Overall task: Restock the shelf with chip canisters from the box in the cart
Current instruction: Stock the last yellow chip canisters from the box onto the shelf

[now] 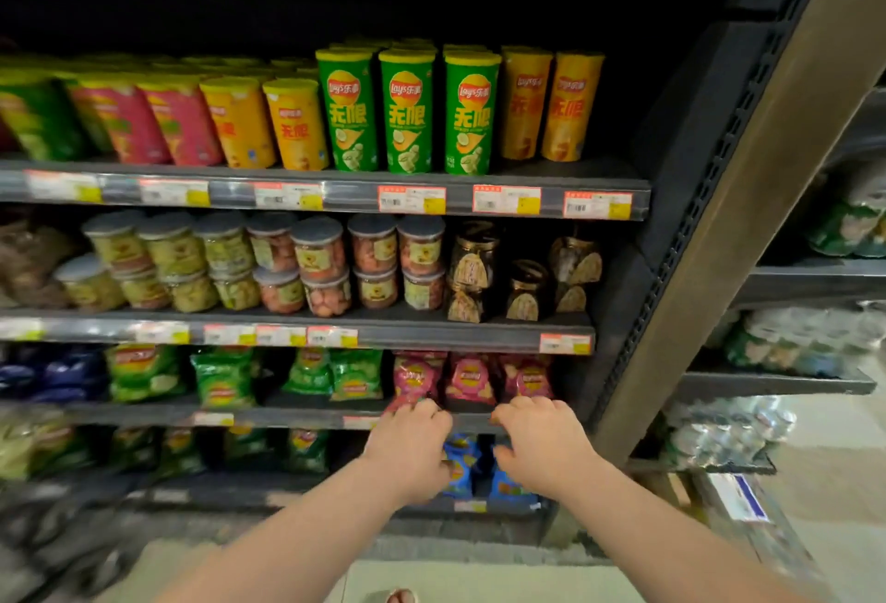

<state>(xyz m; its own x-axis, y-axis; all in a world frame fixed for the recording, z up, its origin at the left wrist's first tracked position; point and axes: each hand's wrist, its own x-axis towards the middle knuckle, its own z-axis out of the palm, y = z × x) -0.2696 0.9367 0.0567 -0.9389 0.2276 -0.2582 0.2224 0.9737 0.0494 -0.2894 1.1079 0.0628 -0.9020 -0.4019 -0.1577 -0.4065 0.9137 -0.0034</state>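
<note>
The chip canisters stand on the upper shelf [527, 173]. Three green canisters [407, 113] are at the front in the middle, yellow canisters [551, 103] flank them on both sides, and pink canisters [153, 122] sit further left. Right of the last yellow pair the shelf board is bare up to the upright, so that looks the likeliest gap to fill. The box and cart are not clearly in view. A blurred thing with a white and blue label [738, 497] at the lower right may belong to them, but that cannot be told.

Your left hand [407, 444] and right hand [542, 444] reach out side by side, low in front of the shelving. Their backs are up and their fingers loosely bent, with nothing visible in either. The left fingertips overlap the pink chip bags [470, 379] in this view; whether they touch cannot be told.

With both hands empty, you seem to be between canisters. The next move calls for turning to the cart, gripping a canister round its body, and standing it upright in its own colour row, label outward.

The green canisters read "Lay's" with "乐事", and "无限" in large characters below. The yellow ones carry the same logo, blurred. The red and yellow price tags [412, 199] along the shelf edges are too blurred to read.
</note>
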